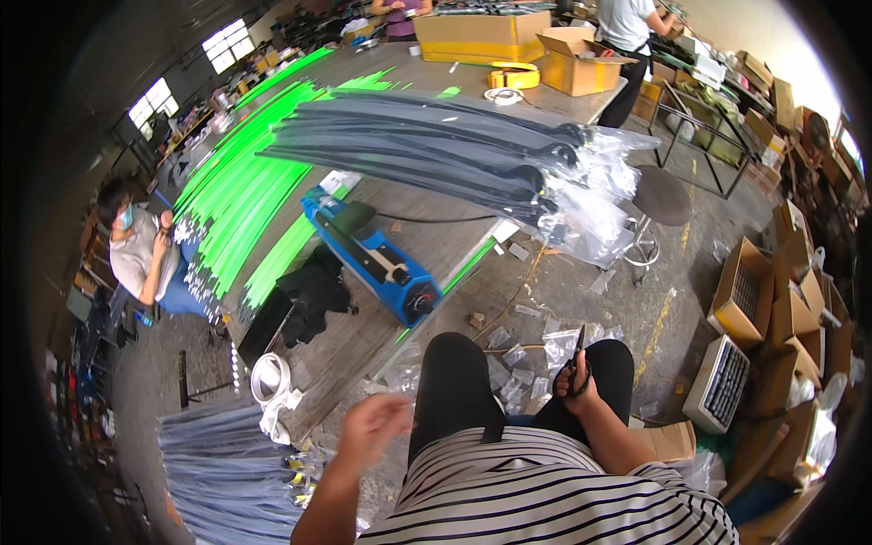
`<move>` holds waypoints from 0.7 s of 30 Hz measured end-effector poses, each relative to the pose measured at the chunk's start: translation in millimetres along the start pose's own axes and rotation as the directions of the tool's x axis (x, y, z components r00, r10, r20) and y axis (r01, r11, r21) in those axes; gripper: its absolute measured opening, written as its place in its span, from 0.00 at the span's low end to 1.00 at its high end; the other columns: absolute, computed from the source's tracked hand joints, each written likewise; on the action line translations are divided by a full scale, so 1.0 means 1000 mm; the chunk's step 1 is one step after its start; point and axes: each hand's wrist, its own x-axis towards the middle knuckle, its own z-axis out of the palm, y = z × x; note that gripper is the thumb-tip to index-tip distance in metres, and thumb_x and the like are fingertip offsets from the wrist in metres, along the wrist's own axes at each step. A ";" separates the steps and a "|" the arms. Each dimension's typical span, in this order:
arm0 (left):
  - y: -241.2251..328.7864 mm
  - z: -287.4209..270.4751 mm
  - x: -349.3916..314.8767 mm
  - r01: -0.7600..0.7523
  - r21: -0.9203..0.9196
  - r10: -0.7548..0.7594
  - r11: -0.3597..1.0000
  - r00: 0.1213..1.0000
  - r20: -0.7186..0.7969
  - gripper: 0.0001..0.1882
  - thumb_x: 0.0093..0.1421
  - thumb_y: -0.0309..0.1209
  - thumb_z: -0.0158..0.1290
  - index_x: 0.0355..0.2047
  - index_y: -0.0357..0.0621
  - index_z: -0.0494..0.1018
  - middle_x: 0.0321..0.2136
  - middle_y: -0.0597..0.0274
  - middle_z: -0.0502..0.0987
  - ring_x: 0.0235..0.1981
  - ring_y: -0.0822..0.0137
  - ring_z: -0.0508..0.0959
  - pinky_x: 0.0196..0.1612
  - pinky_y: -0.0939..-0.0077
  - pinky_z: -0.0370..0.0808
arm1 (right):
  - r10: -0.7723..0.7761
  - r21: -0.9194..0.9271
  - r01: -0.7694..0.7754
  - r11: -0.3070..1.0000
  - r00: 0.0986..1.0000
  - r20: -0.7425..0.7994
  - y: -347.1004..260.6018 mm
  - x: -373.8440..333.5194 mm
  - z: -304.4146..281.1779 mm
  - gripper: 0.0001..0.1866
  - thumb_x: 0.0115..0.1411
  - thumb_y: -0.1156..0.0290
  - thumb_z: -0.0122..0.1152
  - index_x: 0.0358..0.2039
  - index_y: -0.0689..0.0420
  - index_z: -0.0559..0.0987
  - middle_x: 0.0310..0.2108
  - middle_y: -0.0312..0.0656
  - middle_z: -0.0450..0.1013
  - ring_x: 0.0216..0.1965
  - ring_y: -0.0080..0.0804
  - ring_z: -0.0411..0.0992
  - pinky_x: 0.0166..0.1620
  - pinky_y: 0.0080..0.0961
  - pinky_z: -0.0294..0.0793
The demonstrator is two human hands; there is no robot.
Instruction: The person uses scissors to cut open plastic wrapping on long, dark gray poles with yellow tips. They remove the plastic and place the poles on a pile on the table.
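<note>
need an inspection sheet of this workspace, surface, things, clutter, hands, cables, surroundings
Surface: grey worktable, heavily covered
Things: scissors in hand; blue machine near the table edge; green strips and plastic-wrapped dark bundles beyond
Clutter: clear plastic scraps on the floor
Hands: right hand grips the scissors; left hand blurred, nothing seen in it
Cables: black cable across the tabletop
Surroundings: masked person seated left; cardboard boxes right
</note>
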 end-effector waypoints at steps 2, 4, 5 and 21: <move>-0.004 0.054 0.055 0.074 -0.079 -0.054 0.994 0.973 0.225 0.12 0.55 0.26 0.47 0.41 0.37 0.66 0.29 0.61 0.72 0.28 0.74 0.74 0.31 0.83 0.72 | -0.008 0.027 0.008 1.000 1.000 -0.005 0.000 -0.001 -0.009 0.30 0.45 0.32 0.43 0.13 0.48 0.59 0.10 0.27 0.50 0.10 0.18 0.50 0.14 0.14 0.50; -0.002 0.098 0.110 0.025 -0.173 0.021 0.985 0.965 0.260 0.16 0.56 0.28 0.47 0.44 0.35 0.64 0.32 0.57 0.72 0.32 0.69 0.74 0.36 0.77 0.73 | -0.019 0.037 0.019 0.999 1.000 0.015 -0.002 -0.003 -0.015 0.30 0.45 0.32 0.42 0.13 0.49 0.59 0.10 0.28 0.51 0.10 0.18 0.50 0.14 0.14 0.49; 0.003 0.118 0.137 0.085 -0.263 -0.026 0.961 0.975 0.219 0.16 0.56 0.30 0.46 0.44 0.35 0.64 0.34 0.56 0.71 0.33 0.67 0.74 0.37 0.75 0.73 | -0.027 0.037 0.026 0.999 0.999 0.023 -0.004 -0.005 -0.017 0.30 0.46 0.33 0.42 0.12 0.49 0.59 0.10 0.28 0.51 0.10 0.19 0.50 0.14 0.14 0.50; -0.018 0.180 0.305 0.204 -0.719 -0.364 0.665 0.929 -0.073 0.35 0.40 0.43 0.62 0.42 0.37 0.58 0.40 0.57 0.59 0.40 0.63 0.64 0.47 0.65 0.65 | -0.127 0.119 0.142 0.983 0.983 -0.129 -0.021 -0.046 -0.058 0.29 0.50 0.34 0.37 0.11 0.48 0.57 0.09 0.29 0.49 0.10 0.21 0.48 0.14 0.17 0.48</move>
